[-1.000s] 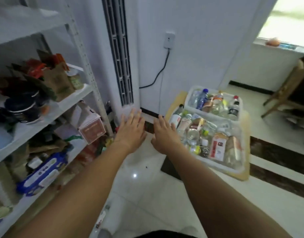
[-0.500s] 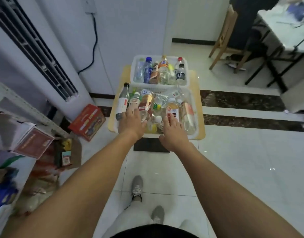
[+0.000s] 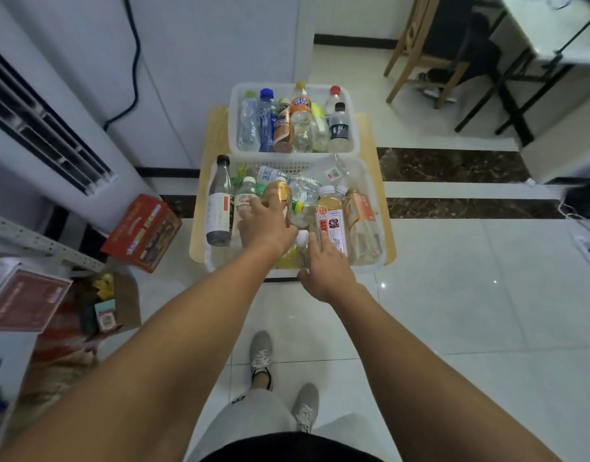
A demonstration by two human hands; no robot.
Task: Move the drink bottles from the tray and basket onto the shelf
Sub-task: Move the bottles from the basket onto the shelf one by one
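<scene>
Down at the centre of the frame, the clear tray (image 3: 213,258) holds a jumble of drink bottles (image 3: 360,215), most lying on their sides. The white basket (image 3: 233,121) just above it is packed with more, and both sit on a wooden desk (image 3: 382,181). The left hand (image 3: 267,225) lies over an amber bottle (image 3: 280,193); whether its grip is closed round it I cannot tell. The right hand (image 3: 323,265), grip spread with fingers straight, touches a red-labelled tea bottle (image 3: 332,218). The shelf (image 3: 37,243) shows at the left edge.
</scene>
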